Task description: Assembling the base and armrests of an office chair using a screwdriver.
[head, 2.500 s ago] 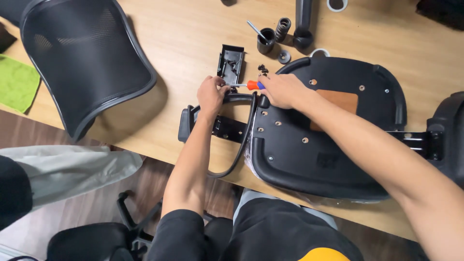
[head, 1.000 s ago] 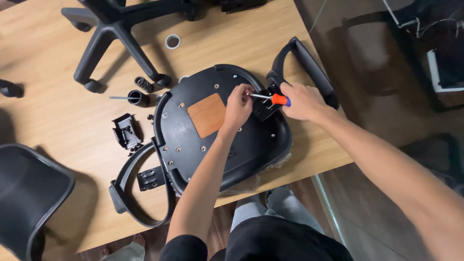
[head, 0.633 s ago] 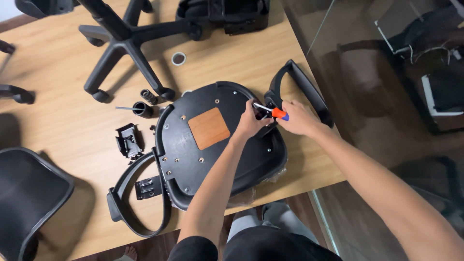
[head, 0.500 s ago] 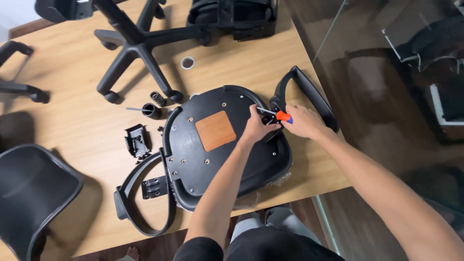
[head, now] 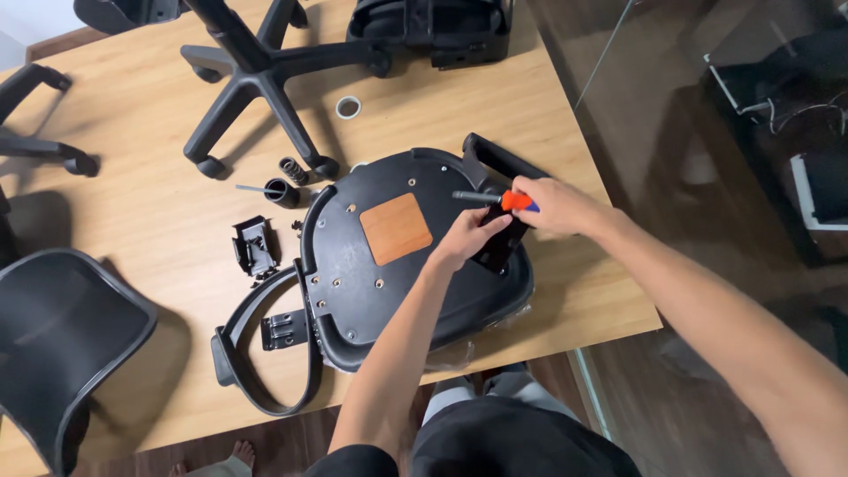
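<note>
Black seat pan (head: 389, 265) has stayed put; right hand (head: 552, 205) still grips the orange-handled screwdriver (head: 495, 200), left hand (head: 468, 238) now clasping the armrest bracket (head: 502, 249) beside it.

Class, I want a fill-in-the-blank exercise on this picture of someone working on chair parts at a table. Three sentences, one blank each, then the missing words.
1. The right hand holds a screwdriver whose handle is mostly ____ in colour.
2. The square patch in the middle of the black seat pan is ____ in colour.
3. The five-legged chair base lies on the ____ table, beyond the seat pan; the left hand rests on the pan.

Missing words: orange; brown; wooden
</note>
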